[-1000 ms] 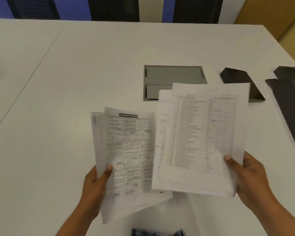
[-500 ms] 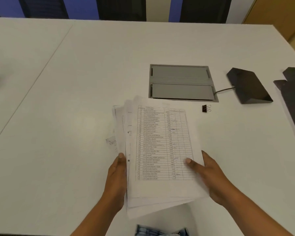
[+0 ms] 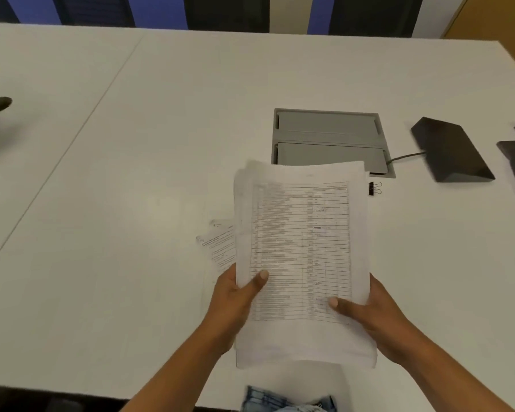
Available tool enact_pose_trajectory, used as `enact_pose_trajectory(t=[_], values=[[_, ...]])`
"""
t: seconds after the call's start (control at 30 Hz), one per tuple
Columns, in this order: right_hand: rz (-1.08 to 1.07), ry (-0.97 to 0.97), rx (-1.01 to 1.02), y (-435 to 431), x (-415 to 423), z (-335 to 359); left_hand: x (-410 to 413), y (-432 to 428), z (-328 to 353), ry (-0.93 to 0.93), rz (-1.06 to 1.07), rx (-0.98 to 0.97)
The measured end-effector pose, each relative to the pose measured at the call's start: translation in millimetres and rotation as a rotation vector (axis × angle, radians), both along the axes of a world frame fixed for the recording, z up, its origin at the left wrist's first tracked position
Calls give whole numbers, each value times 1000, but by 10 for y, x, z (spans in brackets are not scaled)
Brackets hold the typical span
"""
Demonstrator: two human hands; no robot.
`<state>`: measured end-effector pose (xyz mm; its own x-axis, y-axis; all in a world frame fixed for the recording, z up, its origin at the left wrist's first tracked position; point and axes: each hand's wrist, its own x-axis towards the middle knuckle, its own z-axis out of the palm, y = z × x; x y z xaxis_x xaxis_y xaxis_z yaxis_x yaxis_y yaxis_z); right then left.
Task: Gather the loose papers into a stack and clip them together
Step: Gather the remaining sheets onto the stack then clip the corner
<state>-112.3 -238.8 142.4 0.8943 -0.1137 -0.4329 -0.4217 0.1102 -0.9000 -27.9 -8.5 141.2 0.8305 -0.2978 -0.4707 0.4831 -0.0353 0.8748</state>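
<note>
Since a second ago, two separate bundles of sheets have been brought together into one stack of papers (image 3: 302,263), now held above the white table (image 3: 161,188), and the binder clip (image 3: 374,188) is uncovered just beyond the stack's far right corner.

The largest risk lies in the stack itself: its left edges are fanned and uneven, so if it is clipped before being squared against the table, some sheets could be missed by the clip and slip free. A smaller risk is the loose sheet (image 3: 219,246) lying on the table just left of the stack, partly hidden under it; it could be left out altogether. The clip, small and near the grey cable hatch (image 3: 329,141), could be knocked away by the papers' far edge.

Counted: one table, one hatch, one black wedge-shaped device (image 3: 452,150), one held stack, one stray sheet, one clip. The left hand (image 3: 235,301) and right hand (image 3: 369,310) are each closed on the stack's near edge, thumbs on top.
</note>
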Motion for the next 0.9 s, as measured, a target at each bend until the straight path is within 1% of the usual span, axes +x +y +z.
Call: enact_pose_trajectory(t=[0.07,0.1,0.17,0.27,0.4,0.47,0.53,0.63,0.73,0.83,0.9], values=[[-73,32,67,-26,17,23,-8,-34,0,-10,-1,-1],[-101,56,68,-40,22,35,-10,-34,-6,-8,-5,-9],[-106,83,-12,-73,8,22,-10,-35,-34,-11,-17,-22],[-112,47,-165,-67,-50,-31,-21,-44,-116,-12,-48,-32],[-220,32,-208,-73,-150,-124,-37,-49,-276,-5,-95,-1],[-285,45,-189,-113,-216,-177,-49,-54,-397,74,-27,82],[-340,47,-200,-158,-279,-194,-50,-40,-586,133,89,226],[-417,69,-223,-221,-366,-175,-58,21,-936,94,125,617],[-495,118,-270,-279,-438,-159,-30,3,-1226,95,161,778],[-544,137,-347,-295,-469,-127,38,-100,-1319,77,182,979],[-564,132,-413,-310,-486,-127,90,-143,-1335,93,213,1061]])
